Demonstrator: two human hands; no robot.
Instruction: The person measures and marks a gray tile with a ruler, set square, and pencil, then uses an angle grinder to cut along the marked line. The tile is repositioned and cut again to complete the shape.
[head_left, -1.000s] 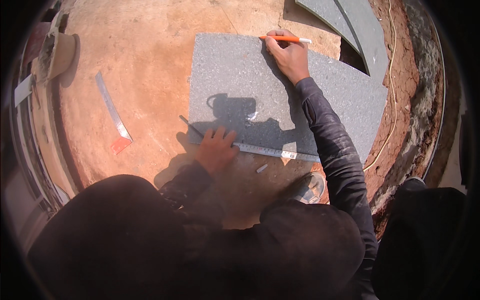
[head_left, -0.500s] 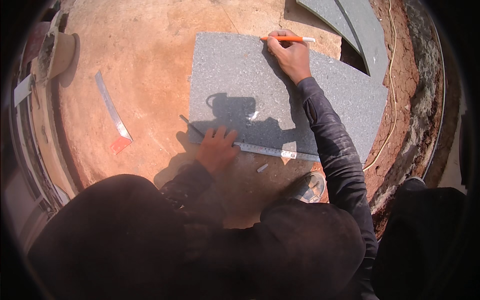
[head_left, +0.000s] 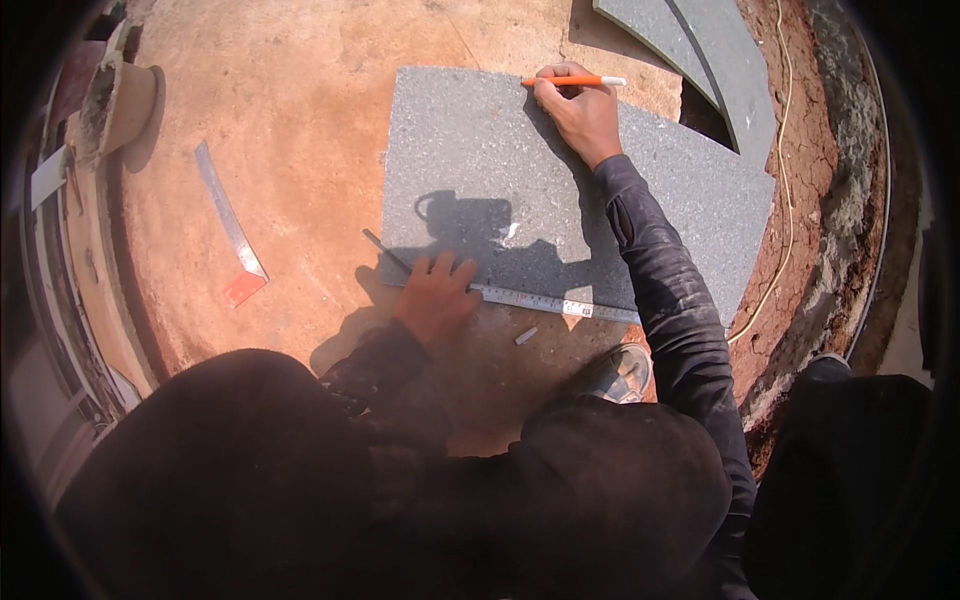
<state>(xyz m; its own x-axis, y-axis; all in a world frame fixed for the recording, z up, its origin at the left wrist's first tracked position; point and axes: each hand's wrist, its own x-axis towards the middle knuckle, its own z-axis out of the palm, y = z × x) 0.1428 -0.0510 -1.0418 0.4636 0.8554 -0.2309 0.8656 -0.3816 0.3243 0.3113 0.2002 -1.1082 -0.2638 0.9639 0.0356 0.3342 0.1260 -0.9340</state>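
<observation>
A speckled grey stone slab (head_left: 560,180) lies on the ground in front of me. My right hand (head_left: 582,115) is closed around an orange pencil (head_left: 605,81) with a white end, its tip pointing left at the slab's far edge. At the near left corner, my left hand (head_left: 437,300) holds a measuring tape (head_left: 530,301) against the slab, its fingers slightly apart over the edge. The pale blade runs right along the near edge until my right arm covers it. A dark strip end sticks out on the other side of my left hand.
A try square (head_left: 228,222) with a red handle lies on the left. More grey slabs (head_left: 725,75) rest at the far right, beside a pale cord (head_left: 785,200) on reddish dirt. A bucket-like container (head_left: 130,110) stands far left. A small white stick (head_left: 526,336) lies near my shoe (head_left: 628,372).
Almost nothing differs. The view has shifted a little, and the pencil sits very slightly lower in the picture, with both hands in the same places on the slab.
</observation>
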